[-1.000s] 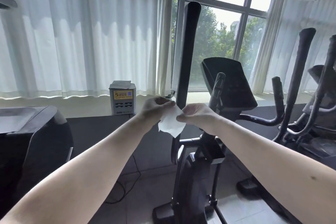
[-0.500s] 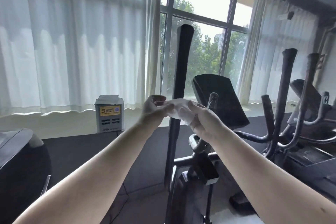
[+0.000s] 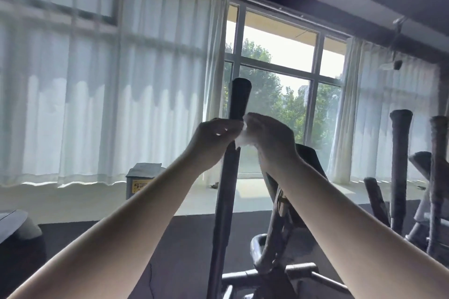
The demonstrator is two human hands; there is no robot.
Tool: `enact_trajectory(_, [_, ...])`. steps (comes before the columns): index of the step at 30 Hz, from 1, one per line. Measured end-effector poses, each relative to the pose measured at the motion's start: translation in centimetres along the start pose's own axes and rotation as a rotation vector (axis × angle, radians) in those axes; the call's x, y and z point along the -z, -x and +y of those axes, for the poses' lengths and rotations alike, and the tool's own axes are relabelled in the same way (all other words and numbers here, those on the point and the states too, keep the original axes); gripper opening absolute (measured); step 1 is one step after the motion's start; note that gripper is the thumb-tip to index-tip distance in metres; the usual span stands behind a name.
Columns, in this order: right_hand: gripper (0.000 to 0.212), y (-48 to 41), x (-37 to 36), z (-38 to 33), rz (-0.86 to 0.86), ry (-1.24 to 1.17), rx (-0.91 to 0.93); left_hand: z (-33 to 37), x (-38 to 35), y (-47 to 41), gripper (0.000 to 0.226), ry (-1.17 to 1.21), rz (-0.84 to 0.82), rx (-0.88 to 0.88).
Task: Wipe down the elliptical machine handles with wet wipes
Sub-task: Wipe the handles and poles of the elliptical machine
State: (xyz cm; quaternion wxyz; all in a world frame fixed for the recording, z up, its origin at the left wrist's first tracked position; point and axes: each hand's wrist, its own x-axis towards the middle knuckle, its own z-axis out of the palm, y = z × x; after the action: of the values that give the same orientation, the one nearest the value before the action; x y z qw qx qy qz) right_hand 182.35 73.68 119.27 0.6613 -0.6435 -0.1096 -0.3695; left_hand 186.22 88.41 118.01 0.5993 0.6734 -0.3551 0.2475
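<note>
Wet wipe (image 3: 243,137): bunched between your two hands, right against the upright handle (image 3: 240,101), just below its rounded top. Your right hand (image 3: 271,137) curls round the wipe. Your left hand (image 3: 215,133) pinches its near edge with bent fingers (blur hides the exact fingertip contact). Judgement: you hold it across both hands so it can wrap the grip before a downward stroke. The console (image 3: 309,156) lies behind your right wrist. A neighbouring machine's handles (image 3: 401,143) stand well apart to the right, and curtains (image 3: 121,104) cover the window behind.
</note>
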Motion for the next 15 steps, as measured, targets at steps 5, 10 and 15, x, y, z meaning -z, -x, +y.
enact_trajectory(5, [0.009,-5.7,-1.8,-3.0,0.176,0.153,0.412,-0.4,1.4,-5.4,0.022,-0.054,0.223,-0.056])
enact_trajectory(10, [0.025,-6.9,-4.0,-2.1,0.231,0.283,0.589,-2.1,2.4,-9.5,0.038,-0.031,0.049,-0.125])
enact_trajectory(15, [0.010,-5.2,-4.2,1.4,0.245,0.557,0.893,-3.9,2.8,-11.4,0.038,0.052,-0.062,-0.266])
